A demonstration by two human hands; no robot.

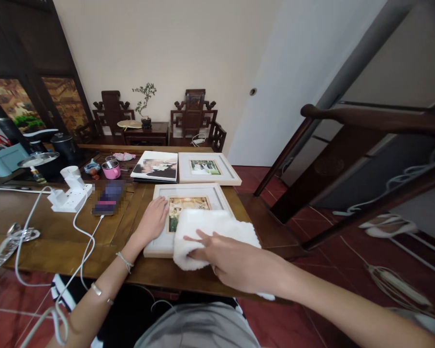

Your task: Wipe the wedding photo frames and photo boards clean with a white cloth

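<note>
A light wooden picture frame (159, 252) lies flat near the table's front edge, with a small picture (174, 208) set in a pale mat. My left hand (154, 218) rests flat along the frame's left side, its fingers stretched out. In my right hand (235, 261) is a fluffy white cloth (217, 227), bunched under the fingers and pressed on the frame's lower right. The cloth hides that corner and part of the picture, and one end hangs towards the table edge. Just behind lies a second picture frame (223, 169), beside a photo album (155, 166).
A phone (108, 198) on a charging cable and a white power strip (70, 198) sit to the left. A pink cup (110, 170), a dark pot (43, 164) and a silver hair clip (14, 244) are also there. A wooden chair (333, 159) stands at the right.
</note>
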